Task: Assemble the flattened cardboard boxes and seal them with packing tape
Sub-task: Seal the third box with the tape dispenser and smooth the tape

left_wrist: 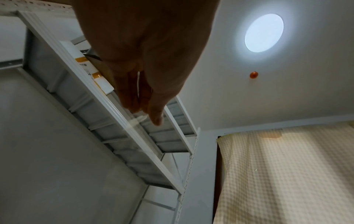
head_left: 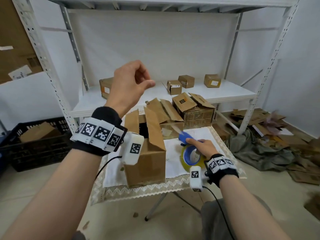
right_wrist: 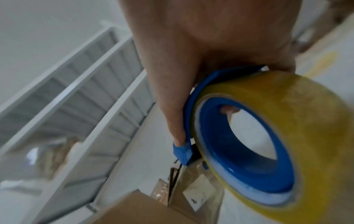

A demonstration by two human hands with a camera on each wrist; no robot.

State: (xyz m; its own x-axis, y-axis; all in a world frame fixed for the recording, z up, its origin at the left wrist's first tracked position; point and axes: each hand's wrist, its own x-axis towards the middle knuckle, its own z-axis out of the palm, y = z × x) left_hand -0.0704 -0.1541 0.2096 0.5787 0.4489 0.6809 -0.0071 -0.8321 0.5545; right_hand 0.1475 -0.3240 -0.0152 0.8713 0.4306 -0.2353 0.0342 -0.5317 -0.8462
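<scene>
An open cardboard box [head_left: 147,158] stands on the cloth-covered table [head_left: 138,189] with its top flaps [head_left: 152,125] up. My right hand [head_left: 201,147] grips a blue tape dispenser [head_left: 186,137] holding a yellowish tape roll [head_left: 185,161], just right of the box; in the right wrist view my fingers [right_wrist: 172,106] wrap the dispenser frame [right_wrist: 193,97] and the tape roll [right_wrist: 298,121]. My left hand [head_left: 136,82] is raised above the box, thumb against curled fingers. A faint clear tape strip [left_wrist: 137,119] shows at the left hand's fingertips [left_wrist: 156,119], which seem to pinch it.
A second, worn box [head_left: 195,110] sits at the table's back right. A white metal shelf [head_left: 225,96] behind carries several small boxes [head_left: 186,81]. A black crate [head_left: 36,141] stands on the floor at left. Flattened cardboard [head_left: 259,122] is heaped at right.
</scene>
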